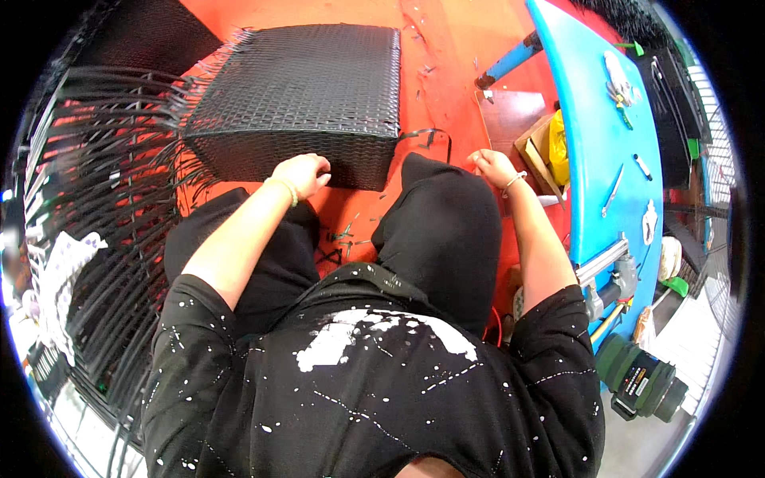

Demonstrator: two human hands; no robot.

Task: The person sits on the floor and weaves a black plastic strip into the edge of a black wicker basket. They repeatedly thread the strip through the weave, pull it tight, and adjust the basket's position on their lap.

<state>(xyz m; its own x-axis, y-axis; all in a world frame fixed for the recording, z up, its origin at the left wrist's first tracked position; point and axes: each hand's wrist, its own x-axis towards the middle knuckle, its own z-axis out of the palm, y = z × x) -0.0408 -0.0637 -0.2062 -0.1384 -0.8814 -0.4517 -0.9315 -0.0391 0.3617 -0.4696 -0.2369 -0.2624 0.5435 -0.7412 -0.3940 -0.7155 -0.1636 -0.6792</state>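
A black woven wicker block (295,80) stands in front of my knees, with loose strip ends sticking out along its left side. My left hand (301,175) is at its lower front face, fingers curled and closed; whatever may be in them is hidden. Off to the right, above my right knee, my right hand (494,167) is closed with thumb and fingertips together. Anything it pinches is too small to make out. Between the block's right corner and my right hand, a thin black strip (434,131) bends in a loop.
Many long black strips (103,151) fan out at my left, with a pale patterned cloth (64,279) over them. A blue table (594,175) on my right carries pliers (620,103), a marker (642,167) and a clamp-like metal tool (610,279). Strip scraps lie on the red floor (426,48).
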